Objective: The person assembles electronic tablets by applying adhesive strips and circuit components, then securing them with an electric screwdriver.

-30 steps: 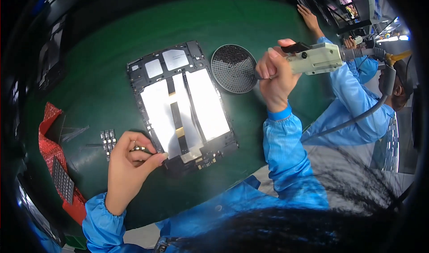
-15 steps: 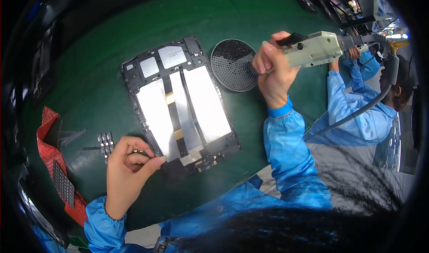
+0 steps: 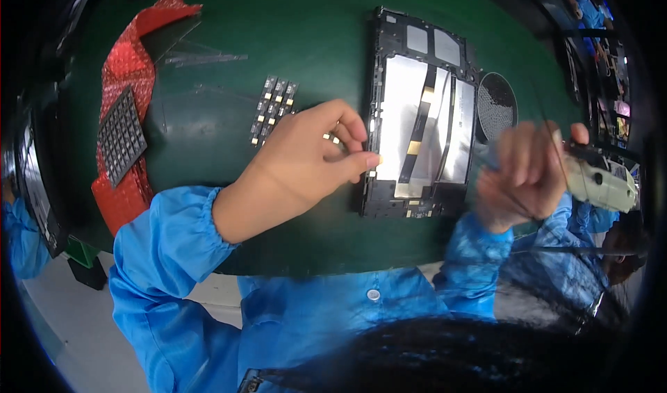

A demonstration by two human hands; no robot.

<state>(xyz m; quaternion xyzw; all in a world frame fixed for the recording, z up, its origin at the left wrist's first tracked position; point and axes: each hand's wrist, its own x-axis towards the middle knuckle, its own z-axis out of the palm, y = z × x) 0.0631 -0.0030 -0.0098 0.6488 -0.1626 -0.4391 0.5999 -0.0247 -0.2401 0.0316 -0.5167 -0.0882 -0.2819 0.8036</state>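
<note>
My left hand point(image 3: 295, 153) is at the left edge of an opened tablet point(image 3: 379, 118), its fingers curled and the thumb tip touching the frame. Dark bits with gold patches show between thumb and forefinger; I cannot tell whether they are held or lie behind. The tablet has a black frame, silver battery faces and dark ribbon cables. Right of it, my right hand point(image 3: 521, 174), blurred, grips a pale green electric screwdriver point(image 3: 603, 186) with a black lever; its bit is hidden. A round dish point(image 3: 497, 104) of small dark pieces stands beyond that hand.
Several small black strips with gold patches point(image 3: 272, 108) lie left of the tablet. Farther left, a black gridded sheet point(image 3: 123, 137) rests on red bubble wrap point(image 3: 128, 66). Clear plastic pieces point(image 3: 208, 58) lie nearby on the green table point(image 3: 306, 38). Another person's blue sleeve point(image 3: 587, 219) is at right.
The view has swung left, so the tablet sits farther right. My right hand and screwdriver have come nearer me, away from the dish. My left hand is farther up the tablet's left edge.
</note>
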